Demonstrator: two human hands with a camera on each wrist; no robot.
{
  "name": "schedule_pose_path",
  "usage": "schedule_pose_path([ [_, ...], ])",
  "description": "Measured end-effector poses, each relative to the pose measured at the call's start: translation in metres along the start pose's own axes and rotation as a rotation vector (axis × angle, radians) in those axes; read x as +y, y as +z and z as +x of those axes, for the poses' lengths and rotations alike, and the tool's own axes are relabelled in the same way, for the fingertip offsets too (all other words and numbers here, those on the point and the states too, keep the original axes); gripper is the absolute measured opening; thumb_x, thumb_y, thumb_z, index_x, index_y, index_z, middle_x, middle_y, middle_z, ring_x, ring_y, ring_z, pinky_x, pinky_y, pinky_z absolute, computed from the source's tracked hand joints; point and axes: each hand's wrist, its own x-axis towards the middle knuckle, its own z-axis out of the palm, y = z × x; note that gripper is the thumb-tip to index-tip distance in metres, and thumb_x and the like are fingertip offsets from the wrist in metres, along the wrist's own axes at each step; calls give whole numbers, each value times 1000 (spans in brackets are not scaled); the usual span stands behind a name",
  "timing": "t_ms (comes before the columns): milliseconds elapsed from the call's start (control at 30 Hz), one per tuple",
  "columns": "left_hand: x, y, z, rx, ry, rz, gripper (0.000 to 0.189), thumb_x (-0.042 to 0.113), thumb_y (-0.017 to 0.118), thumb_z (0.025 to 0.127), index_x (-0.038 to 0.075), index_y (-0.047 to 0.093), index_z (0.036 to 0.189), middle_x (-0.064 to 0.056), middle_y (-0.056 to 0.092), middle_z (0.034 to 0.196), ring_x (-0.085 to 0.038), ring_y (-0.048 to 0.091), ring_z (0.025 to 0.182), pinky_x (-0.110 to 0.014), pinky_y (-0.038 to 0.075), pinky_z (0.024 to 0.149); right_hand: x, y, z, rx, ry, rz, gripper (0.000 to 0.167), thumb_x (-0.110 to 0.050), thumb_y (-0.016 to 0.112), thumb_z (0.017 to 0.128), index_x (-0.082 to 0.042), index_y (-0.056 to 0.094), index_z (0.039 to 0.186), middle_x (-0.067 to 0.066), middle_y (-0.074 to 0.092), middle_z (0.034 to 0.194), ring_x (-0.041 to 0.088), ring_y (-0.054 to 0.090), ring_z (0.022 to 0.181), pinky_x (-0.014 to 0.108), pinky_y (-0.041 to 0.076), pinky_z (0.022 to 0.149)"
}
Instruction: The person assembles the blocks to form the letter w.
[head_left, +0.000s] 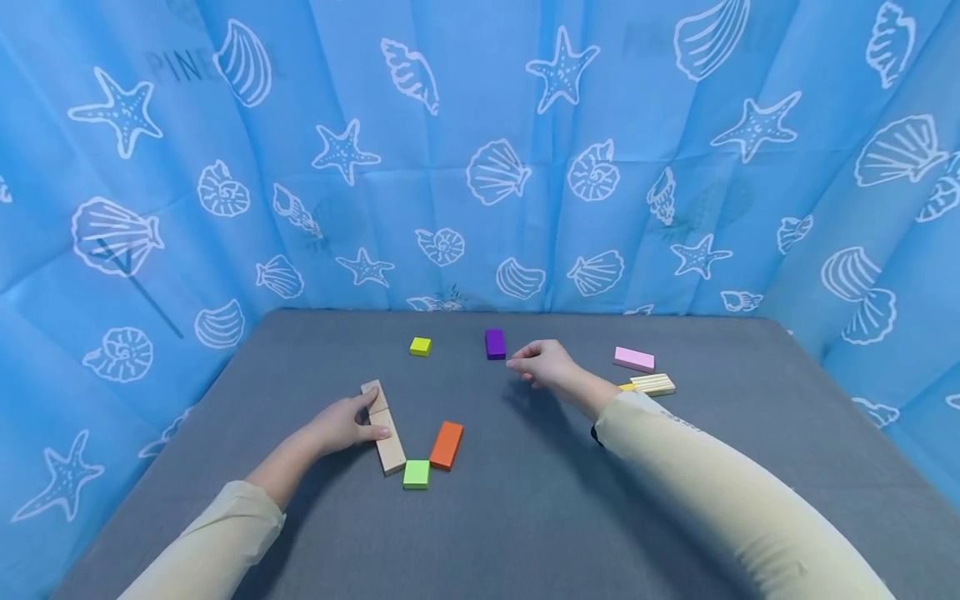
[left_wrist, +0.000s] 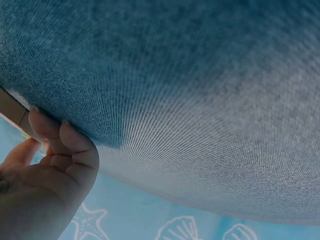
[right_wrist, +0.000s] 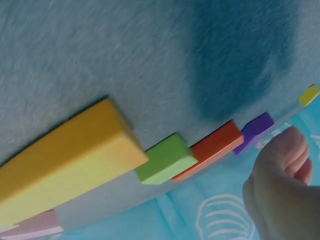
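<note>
My left hand (head_left: 341, 423) holds a row of two pale wooden blocks (head_left: 389, 446) laid end to end on the table. Its thumb lies over the nearer block and a finger is at the farther one. In the left wrist view a seam shows between the wooden pieces (left_wrist: 11, 107) beside the fingers. A lime green block (head_left: 416, 474) sits at the row's near end, with an orange-red block (head_left: 447, 445) slanting up from it. My right hand (head_left: 547, 364), fingers loosely bent and holding nothing visible, hovers just right of a purple block (head_left: 495, 344).
A small yellow block (head_left: 420, 347) lies at the back left. On the right are a pink block (head_left: 633, 359), a ridged cream block (head_left: 654, 384) and a yellow-orange block (right_wrist: 75, 160), which my right sleeve partly hides in the head view. A blue shell-patterned curtain (head_left: 465, 225) surrounds the grey table.
</note>
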Motion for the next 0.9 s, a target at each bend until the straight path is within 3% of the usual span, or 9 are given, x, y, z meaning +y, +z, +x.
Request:
schedule_pose_path([
  [200,1,0,0,-7,-3,-1,85,38,71,89,-5,28,150,-33,47,135,-42,54,115,-54,44,92,5,-8,9,87,3,4,30,-18,64,96,5,62,115,15,61,109,27,55,101,41,46,91],
  [467,0,-1,1,-12,-1,8,87,40,70,89,-4,28,150,-33,48,134,-42,54,115,-54,44,92,12,-21,16,130,-49,-81,39,-19,62,97,7,56,125,21,56,122,27,52,103,40,45,92],
  [600,0,-1,1,-10,3,7,87,40,70,89,-4,28,150,-33,49,133,-41,54,114,-53,44,92,17,-25,18,137,-76,-156,44,-21,62,97,7,52,129,24,53,127,33,51,109,44,43,97],
  [900,-1,0,0,-7,-4,-8,84,37,70,90,-4,28,150,-33,47,135,-42,53,116,-53,44,92,28,-32,25,138,-29,-411,65,-34,66,94,5,44,141,29,44,140,46,36,129,55,31,105],
])
